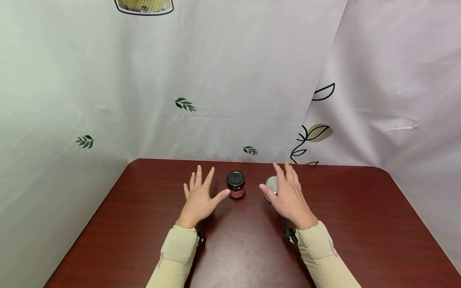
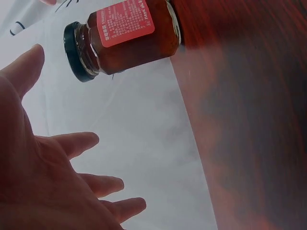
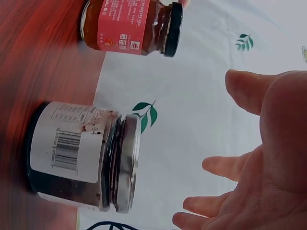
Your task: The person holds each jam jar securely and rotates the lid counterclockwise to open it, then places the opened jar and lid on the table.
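A strawberry jam jar (image 1: 236,188) with a black lid and a red label stands upright on the table. Left of it hovers my left hand (image 1: 200,200), fingers spread and holding nothing; the left wrist view shows the thumb apart from the jam jar (image 2: 129,38). My right hand (image 1: 288,196) is also spread, over the near right side of a second jar (image 1: 271,184) and partly hiding it in the head view. In the right wrist view this silver-lidded jar (image 3: 72,148) has a white barcode label and dark contents, with a gap between it and the fingers.
The dark red wooden table (image 1: 137,216) has rounded far corners. Behind and beside it hangs white cloth (image 1: 223,80) with printed leaves. Both forearms in pale sleeves (image 1: 176,256) reach in from the near edge, with black straps (image 1: 290,236) at the wrists.
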A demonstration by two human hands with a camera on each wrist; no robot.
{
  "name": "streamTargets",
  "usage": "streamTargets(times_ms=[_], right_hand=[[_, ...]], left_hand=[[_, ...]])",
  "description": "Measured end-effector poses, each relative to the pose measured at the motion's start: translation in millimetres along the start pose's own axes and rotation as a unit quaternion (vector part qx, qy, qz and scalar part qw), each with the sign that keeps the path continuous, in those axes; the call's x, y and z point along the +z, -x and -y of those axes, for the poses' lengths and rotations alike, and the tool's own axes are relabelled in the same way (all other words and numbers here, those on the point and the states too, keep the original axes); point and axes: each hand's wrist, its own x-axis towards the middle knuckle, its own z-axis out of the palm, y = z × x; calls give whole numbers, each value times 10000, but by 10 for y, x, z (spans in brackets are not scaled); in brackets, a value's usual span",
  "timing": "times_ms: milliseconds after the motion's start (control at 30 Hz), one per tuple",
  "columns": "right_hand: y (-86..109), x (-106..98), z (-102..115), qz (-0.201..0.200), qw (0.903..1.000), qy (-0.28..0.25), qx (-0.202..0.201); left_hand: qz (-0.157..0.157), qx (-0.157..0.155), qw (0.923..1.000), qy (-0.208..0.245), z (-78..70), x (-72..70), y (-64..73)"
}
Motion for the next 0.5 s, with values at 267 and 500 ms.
streamTargets(times_ms=[267,500], right_hand=[[-52,55,99,-8,10000,-62,-57],[-82,131,203,-29,9997,-141,-216]], left_hand=[[30,71,9999,101,-42,68,-13],[13,189,9997,159,-72,121,-27]])
